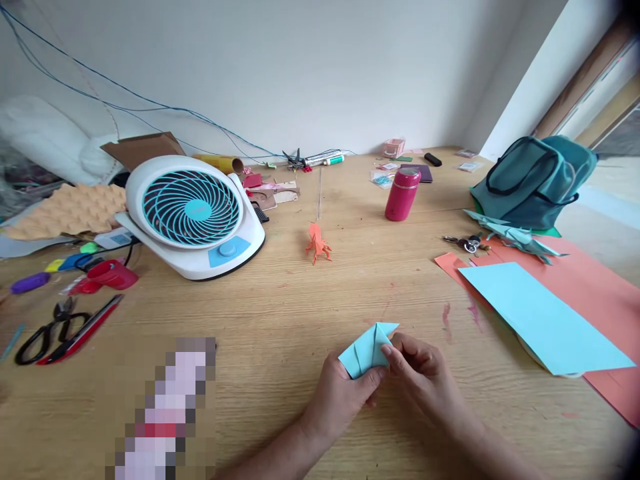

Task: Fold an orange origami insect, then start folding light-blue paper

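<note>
**A:** What are the hands on?

**B:** A small folded piece of pale blue paper [367, 351], crisply creased, with a pointed triangular flap on top. It sits low at the near edge of the pale, grained wooden tabletop [280, 307]. I can't tell whether it touches the wood.

**A:** And each grip?

**B:** The left hand [345, 395] has its grip closed on the paper's lower edge, thumb pressed across it. The right hand [425, 375] pinches the right corner between thumb and forefinger, so that grip is closed too.

**A:** What's around them?

**B:** To the right, a flat rectangular pale blue sheet [540, 319] lies over a larger matte orange-red sheet [600, 287]. A spiky orange folded-paper figure [317, 243] stands alone mid-table, well beyond the hands. Behind it is a glossy magenta cylindrical flask [401, 195]. On the left is a round white plastic fan with a teal spiral grille [193, 213], with bumpy tan foam [70, 210] beside it. Black-handled scissors [43, 337] lie nearer the front. A soft teal fabric backpack [533, 180] slumps at the far right.
</note>
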`<state>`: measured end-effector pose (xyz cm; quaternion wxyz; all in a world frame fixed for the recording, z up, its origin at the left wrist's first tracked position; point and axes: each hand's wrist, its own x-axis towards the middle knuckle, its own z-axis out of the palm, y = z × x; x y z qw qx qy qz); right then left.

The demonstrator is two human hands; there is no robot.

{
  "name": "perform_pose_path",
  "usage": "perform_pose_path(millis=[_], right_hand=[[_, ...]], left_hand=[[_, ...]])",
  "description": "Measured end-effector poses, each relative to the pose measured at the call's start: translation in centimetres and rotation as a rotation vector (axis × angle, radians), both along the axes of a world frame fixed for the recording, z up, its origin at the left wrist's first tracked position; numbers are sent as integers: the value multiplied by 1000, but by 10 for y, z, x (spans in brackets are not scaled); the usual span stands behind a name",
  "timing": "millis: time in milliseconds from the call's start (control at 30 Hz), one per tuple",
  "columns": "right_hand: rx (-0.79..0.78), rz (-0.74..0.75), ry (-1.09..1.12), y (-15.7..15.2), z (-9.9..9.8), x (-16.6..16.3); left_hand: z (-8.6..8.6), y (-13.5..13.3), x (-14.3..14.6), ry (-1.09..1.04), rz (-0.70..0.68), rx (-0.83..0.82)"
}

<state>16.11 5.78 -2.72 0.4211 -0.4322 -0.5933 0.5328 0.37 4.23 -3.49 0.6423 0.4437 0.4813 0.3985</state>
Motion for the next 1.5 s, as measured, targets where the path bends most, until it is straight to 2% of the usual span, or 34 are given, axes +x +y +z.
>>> perform_pose_path(millis=[267, 433, 633, 800, 933, 1167, 1500], right_hand=[[-92, 90, 176, -1, 2, -5], [-121, 73, 265, -3, -1, -8], [-91, -20, 250, -5, -4, -7], [-44, 21, 200, -6, -4, -3], [-72, 57, 223, -7, -4, -2], [-6, -145, 146, -4, -3, 2], [-66, -58, 111, -6, -11, 1]], left_hand=[[-1, 0, 0, -38, 6, 25], [-3, 1, 0, -28, 0, -28], [-2, 1, -1, -37, -33, -9], [-1, 2, -1, -27, -28, 2], [-1, 2, 0, -14, -45, 6], [-2, 3, 0, -5, -61, 1], [1, 1, -1, 4, -52, -4]])
